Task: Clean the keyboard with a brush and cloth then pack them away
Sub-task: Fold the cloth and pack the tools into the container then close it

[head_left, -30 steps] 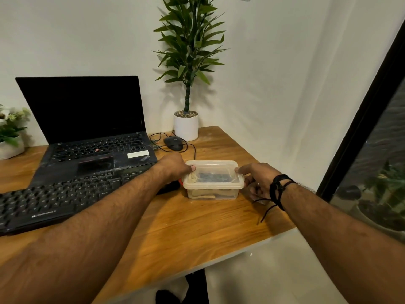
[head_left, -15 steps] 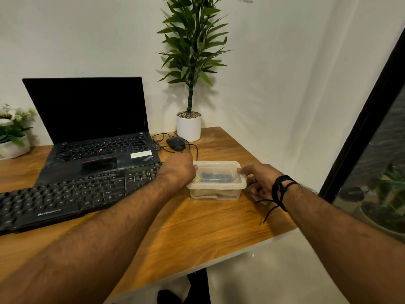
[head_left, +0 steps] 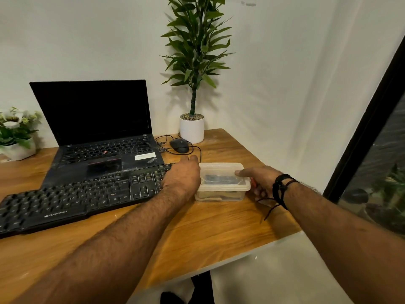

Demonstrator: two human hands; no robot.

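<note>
On wooden desk [head_left: 219,227], right of centre: black keyboard [head_left: 76,198] lying in front of open laptop [head_left: 98,128], touching or nearly touching clear lidded container [head_left: 221,183] at its right end. Inside container, a dark object under the lid and a pale folded item at the bottom; presumably brush and cloth, not confirmed through the plastic. Left hand [head_left: 182,178] pressed against container's left wall, fingers curled over the rim, grasping it. Right hand [head_left: 258,181] at right rim, forefinger on the lid corner; lower fingers hidden, grip there cannot be told. Judged step: opening the container. Advised: steady the base with the left, lift one lid corner with the right, peel upward gradually, avoid jerking contents toward the desk edge nearby.
</note>
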